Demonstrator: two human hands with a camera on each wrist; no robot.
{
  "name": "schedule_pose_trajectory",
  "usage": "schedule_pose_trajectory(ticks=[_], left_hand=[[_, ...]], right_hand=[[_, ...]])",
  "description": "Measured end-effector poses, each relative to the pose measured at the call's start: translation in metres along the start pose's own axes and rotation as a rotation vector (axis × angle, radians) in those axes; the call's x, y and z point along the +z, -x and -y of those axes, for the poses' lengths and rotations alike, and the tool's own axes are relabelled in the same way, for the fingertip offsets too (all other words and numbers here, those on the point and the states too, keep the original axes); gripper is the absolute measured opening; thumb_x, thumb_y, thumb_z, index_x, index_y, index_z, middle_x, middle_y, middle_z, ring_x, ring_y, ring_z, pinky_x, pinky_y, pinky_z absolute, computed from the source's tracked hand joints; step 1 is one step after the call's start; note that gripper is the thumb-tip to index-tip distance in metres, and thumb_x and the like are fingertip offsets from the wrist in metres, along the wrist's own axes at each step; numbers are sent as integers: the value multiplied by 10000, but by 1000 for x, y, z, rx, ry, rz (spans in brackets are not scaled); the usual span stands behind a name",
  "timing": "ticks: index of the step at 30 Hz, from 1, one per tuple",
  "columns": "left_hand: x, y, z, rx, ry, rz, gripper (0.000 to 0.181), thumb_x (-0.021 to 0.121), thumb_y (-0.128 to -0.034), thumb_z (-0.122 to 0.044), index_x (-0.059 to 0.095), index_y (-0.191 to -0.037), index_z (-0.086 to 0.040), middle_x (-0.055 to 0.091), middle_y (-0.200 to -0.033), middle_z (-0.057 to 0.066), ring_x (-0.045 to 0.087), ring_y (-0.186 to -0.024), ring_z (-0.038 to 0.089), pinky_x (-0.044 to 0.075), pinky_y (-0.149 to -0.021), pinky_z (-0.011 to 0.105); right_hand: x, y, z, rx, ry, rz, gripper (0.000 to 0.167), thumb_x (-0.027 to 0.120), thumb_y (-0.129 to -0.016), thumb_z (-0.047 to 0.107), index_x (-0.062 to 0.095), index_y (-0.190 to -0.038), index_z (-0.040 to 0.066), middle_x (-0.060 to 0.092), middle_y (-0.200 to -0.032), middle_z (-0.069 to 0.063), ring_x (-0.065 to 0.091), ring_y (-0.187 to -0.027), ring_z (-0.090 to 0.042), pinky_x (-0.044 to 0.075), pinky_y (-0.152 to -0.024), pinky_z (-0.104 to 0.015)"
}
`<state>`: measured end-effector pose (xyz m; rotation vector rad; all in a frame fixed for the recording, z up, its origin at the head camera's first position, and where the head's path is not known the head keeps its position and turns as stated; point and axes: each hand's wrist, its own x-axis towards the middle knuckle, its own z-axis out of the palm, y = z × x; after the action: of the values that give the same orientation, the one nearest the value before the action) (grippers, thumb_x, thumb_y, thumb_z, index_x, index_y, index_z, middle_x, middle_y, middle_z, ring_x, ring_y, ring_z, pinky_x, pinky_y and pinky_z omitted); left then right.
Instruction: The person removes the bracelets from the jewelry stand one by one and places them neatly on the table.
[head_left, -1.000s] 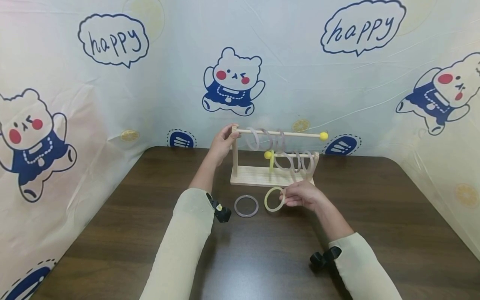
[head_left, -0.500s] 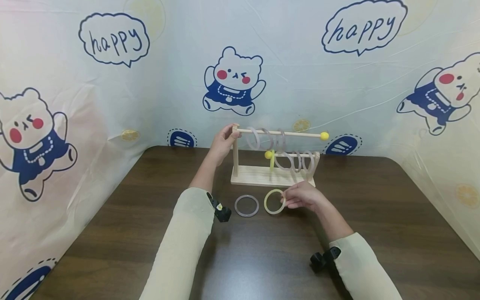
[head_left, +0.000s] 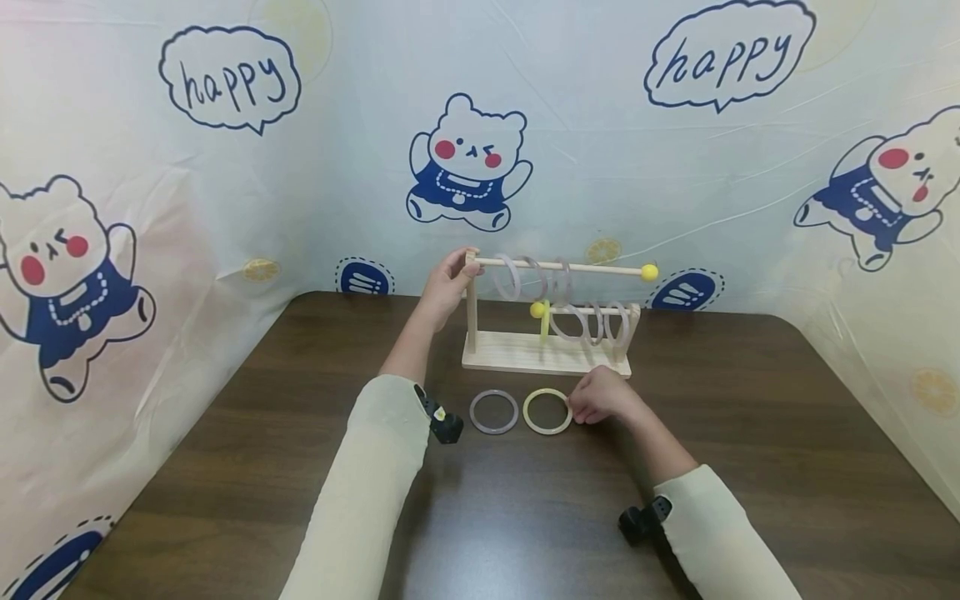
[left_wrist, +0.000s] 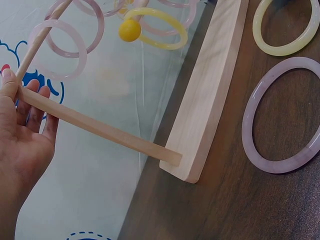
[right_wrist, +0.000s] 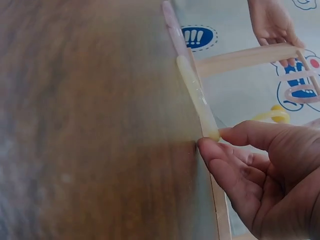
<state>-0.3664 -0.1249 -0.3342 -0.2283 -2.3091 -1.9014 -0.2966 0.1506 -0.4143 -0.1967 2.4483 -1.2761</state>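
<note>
My left hand (head_left: 447, 287) grips the top of the left post of a wooden bangle stand (head_left: 525, 352), thumb in front and fingers behind, as the left wrist view shows. With thumb and fingertip, my right hand (head_left: 602, 396) pinches the right edge of a yellow bangle (head_left: 527, 417), which lies flat on the table in the head view. To its left lies a pale purple bangle (head_left: 472, 417). Several pale bangles hang on the stand's upper rod (head_left: 600, 268). Another yellow bangle (left_wrist: 172, 25) hangs beside pale ones on the lower rod.
Yellow balls cap the rods, one ball (head_left: 649, 272) on the upper, another (left_wrist: 129, 30) on the lower. The brown wooden table (head_left: 510, 517) reaches back to a printed cloth (head_left: 360, 167) behind the stand.
My right hand has lowered the yellow bangle from a tilted pose to lying flat beside the purple one, shifting slightly left. The left hand stays on the post.
</note>
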Motion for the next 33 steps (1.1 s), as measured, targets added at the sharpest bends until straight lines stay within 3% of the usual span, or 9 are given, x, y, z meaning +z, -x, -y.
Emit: schedule_pose_trajectory(ticks=[8, 20, 33], left_hand=[[0, 0, 0, -11, 2, 2, 448, 522, -894, -388, 497, -1300, -200, 540, -1269, 49, 510, -1154, 189, 323, -1019, 448], [-1, 1, -1, -25, 1, 16, 513, 511, -898, -400, 456, -1347, -158, 514, -1304, 48, 489, -1180, 195, 302, -1032, 459], [-1, -1, 0, -40, 4, 12, 495, 519, -881, -423, 477, -1327, -214, 529, -1287, 43, 483, -1186, 190, 309, -1025, 468]], right_hand=[[2, 0, 2, 20, 88, 0, 113, 641, -795, 28, 690, -727, -48, 639, -590, -96, 624, -518, -158, 528, -511, -302], [2, 2, 5, 25, 98, -6, 96, 655, -775, 17, 688, -714, -49, 639, -586, -96, 626, -517, -163, 531, -514, -306], [2, 1, 4, 33, 95, -11, 84, 647, -775, -4, 687, -716, -48, 637, -582, -93, 620, -507, -156, 529, -505, -303]])
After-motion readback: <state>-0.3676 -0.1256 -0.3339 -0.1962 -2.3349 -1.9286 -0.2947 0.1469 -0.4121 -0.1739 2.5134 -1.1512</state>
